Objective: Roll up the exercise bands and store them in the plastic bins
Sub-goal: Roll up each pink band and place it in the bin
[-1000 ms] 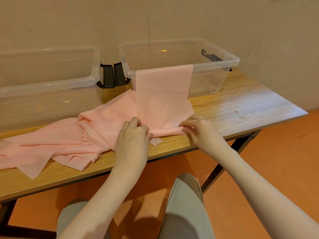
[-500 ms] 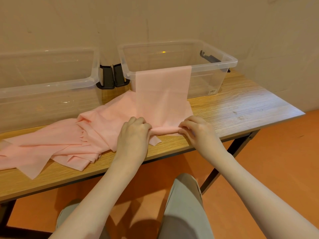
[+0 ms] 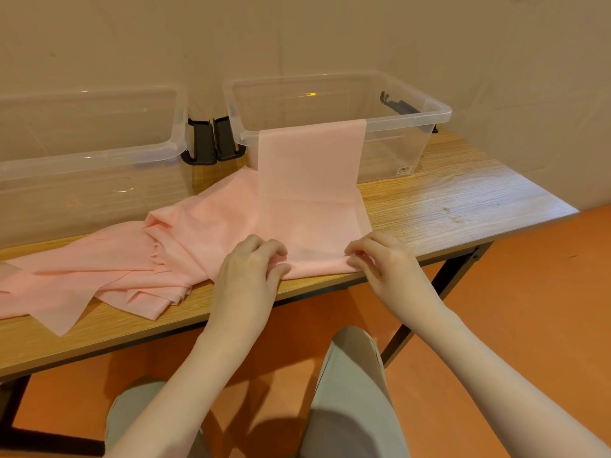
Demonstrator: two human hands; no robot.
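So I've got both hands on the near end of one pink exercise band (image 3: pixel 310 206), right at the front edge of the wooden table (image 3: pixel 463 206). My left hand (image 3: pixel 248 272) has its fingers curled over and pinching one corner of that end, and my right hand (image 3: pixel 383 262) is pinching the other corner, the two hands apart with the band's width between them. I'd say this is the very start of the roll, and the risk is obvious: if one side gets ahead of the other, the roll goes cone-shaped and I'd have to redo it. The stuff looks thin and slippery too, so a loose first turn could just spring open. Next to my left hand sits the messy pile of other bands (image 3: pixel 109 269), touching the one I'm holding, so an edge from it could easily get dragged into the roll. Further back, my band climbs up and hangs over the rim of the right clear bin (image 3: pixel 413 127); pulling on it might tug the bin toward me. The left clear bin (image 3: pixel 99 160) sits beside it, black latches between them.
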